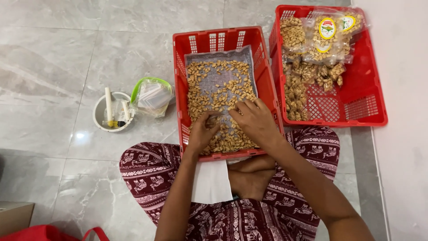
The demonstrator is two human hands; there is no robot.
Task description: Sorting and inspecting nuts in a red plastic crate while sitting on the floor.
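A red plastic basket point(223, 40) sits on the floor before my crossed legs, lined with a grey sheet and spread with many pale nuts point(218, 85). My left hand point(201, 131) rests on the nuts near the basket's front edge, fingers curled around some of them. Beside it my right hand point(255, 120) lies palm down on the nuts, fingers spread toward the left hand. A white paper point(211, 182) lies on my lap below the basket.
A second red basket point(356, 100) at the right holds several clear sealed bags of nuts point(327, 38). Left of the first basket stand a white bowl point(100, 117) with sticks and a clear bag point(151, 96) with a green rim. A white wall runs along the right.
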